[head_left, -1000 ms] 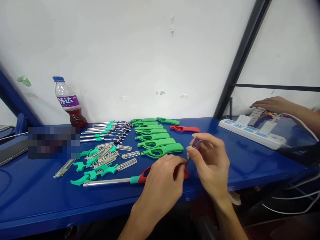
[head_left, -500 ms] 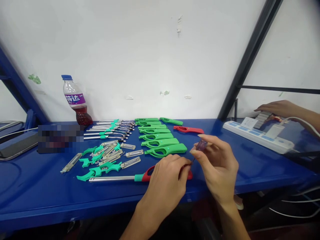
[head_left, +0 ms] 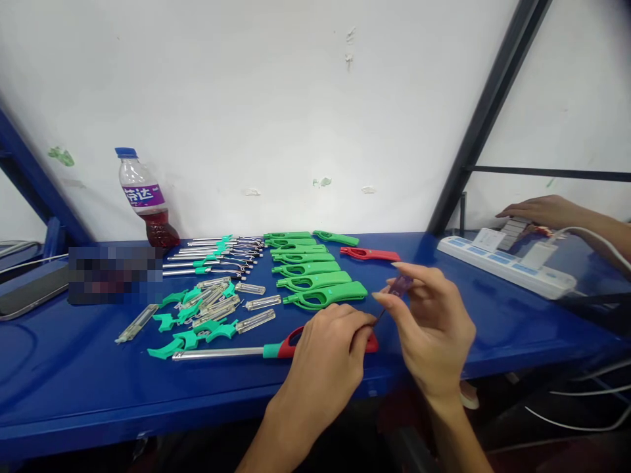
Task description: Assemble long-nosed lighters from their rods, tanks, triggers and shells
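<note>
A red long-neck gas lighter (head_left: 284, 347) with a metal tube lies on its side along the front of the blue table. My left hand (head_left: 328, 355) is closed around its handle and covers much of it. Between thumb and fingers, my right hand (head_left: 431, 322) pinches the purple handle of a small screwdriver (head_left: 400, 285). Its thin shaft slants down to the lighter's handle by my left fingertips; the tip is hidden. Green lighter housings (head_left: 325, 295) lie stacked in a column behind. To the left are clear fuel tanks (head_left: 255, 320), teal triggers (head_left: 172, 348) and metal lighter tubes with wires (head_left: 221, 256).
A red housing (head_left: 369, 254) lies behind my right hand. On the right stands a white power strip (head_left: 507, 268), with another person's hand (head_left: 547, 210) beyond it. A bottle of dark red drink (head_left: 148, 200) and a black phone-like object (head_left: 32, 292) are at the left.
The screwdriver's handle leans slightly more to the right, and my right fingers have shifted a little with it. My left hand stays on the lighter; the whole view has moved slightly.
</note>
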The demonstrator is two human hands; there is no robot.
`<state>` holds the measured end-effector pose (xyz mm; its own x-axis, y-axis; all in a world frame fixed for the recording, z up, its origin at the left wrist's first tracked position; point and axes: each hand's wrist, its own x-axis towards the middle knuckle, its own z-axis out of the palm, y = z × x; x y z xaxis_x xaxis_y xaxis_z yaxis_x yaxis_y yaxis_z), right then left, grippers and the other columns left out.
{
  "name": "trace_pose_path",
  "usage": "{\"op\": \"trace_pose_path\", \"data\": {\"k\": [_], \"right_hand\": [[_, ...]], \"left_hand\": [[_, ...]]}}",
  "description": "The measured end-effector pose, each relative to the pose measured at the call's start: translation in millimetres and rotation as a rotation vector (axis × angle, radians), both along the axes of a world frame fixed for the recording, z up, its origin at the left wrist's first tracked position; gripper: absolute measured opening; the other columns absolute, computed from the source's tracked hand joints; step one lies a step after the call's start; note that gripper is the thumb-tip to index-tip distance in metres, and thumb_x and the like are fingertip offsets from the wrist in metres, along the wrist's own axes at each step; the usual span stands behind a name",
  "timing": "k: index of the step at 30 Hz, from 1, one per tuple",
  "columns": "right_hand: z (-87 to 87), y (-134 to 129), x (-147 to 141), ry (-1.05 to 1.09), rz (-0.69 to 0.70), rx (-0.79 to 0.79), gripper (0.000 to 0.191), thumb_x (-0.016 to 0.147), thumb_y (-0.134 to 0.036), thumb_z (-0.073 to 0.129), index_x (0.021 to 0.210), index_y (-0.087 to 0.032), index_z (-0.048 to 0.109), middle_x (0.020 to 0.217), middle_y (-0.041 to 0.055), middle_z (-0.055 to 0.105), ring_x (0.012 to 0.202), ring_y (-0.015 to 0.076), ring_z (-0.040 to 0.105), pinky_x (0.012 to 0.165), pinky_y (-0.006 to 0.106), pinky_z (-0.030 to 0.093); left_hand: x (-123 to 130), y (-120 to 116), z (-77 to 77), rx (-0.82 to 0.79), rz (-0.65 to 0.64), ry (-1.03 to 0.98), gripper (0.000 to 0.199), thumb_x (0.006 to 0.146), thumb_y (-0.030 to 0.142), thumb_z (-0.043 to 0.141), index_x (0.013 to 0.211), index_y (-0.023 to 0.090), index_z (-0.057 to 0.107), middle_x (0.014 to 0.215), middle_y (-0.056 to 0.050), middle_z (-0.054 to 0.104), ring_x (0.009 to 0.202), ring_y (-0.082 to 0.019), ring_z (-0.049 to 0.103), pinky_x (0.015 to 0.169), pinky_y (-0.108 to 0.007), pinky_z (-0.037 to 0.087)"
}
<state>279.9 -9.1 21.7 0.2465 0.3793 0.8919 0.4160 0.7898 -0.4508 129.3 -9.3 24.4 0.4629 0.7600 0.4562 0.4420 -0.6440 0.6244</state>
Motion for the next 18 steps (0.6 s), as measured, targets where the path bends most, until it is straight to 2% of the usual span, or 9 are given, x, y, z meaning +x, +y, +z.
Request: {"op": "trace_pose_path", "data": {"k": [3,6,9,13,18], "right_hand": [[-0.4,0.1,1.9,-0.029,0.021,-0.008,0.038,0.091,-0.012,0.079,0.123,-0.033,0.073,0.095,-0.0022,0.063,0.081,0.0151,0.064,0.074,0.033,0.056],[-0.5,-2.0,1.7,-0.026,0.067,-0.042,0.029,0.102,-0.017,0.066,0.127,-0.032,0.070,0.110,0.0010,0.067,0.092,0.0164,0.069,0.081,0.034,0.059],[-0.3,-4.0,0.0,0.000,0.096,-0.056,0.032,0.107,-0.014,0.054,0.132,-0.031,0.067,0.121,0.0028,0.072,0.101,0.0170,0.075,0.086,0.034,0.062],[-1.3,-3.2,-1.2,0.020,0.142,-0.027,0.037,0.102,-0.009,0.063,0.130,-0.032,0.067,0.109,-0.0004,0.075,0.086,0.0147,0.075,0.077,0.030,0.063],[-2.1,0.1,-0.3,0.023,0.057,0.016,0.038,0.090,-0.008,0.079,0.120,-0.031,0.072,0.102,-0.0016,0.068,0.089,0.0149,0.068,0.076,0.029,0.059]], "left_hand": [[0.1,-0.1,0.4,-0.008,-0.003,-0.007,0.026,0.102,0.010,0.058,0.112,0.023,0.078,0.108,-0.001,0.078,0.101,-0.022,0.070,0.090,-0.037,0.052],[-0.5,-1.0,1.4,-0.018,-0.001,-0.005,0.025,0.102,0.011,0.058,0.111,0.022,0.079,0.103,-0.001,0.078,0.098,-0.022,0.069,0.087,-0.036,0.052],[-1.2,-2.2,2.5,-0.007,0.001,-0.007,0.025,0.102,0.011,0.058,0.111,0.022,0.078,0.102,-0.001,0.077,0.096,-0.022,0.069,0.086,-0.036,0.051],[-1.1,-2.8,2.7,0.007,-0.003,-0.005,0.026,0.102,0.010,0.056,0.109,0.023,0.077,0.101,0.000,0.076,0.095,-0.021,0.068,0.086,-0.036,0.051],[-1.2,-1.7,1.3,0.007,-0.009,-0.008,0.026,0.102,0.010,0.056,0.108,0.024,0.077,0.102,0.000,0.076,0.098,-0.022,0.069,0.090,-0.037,0.051]]}}
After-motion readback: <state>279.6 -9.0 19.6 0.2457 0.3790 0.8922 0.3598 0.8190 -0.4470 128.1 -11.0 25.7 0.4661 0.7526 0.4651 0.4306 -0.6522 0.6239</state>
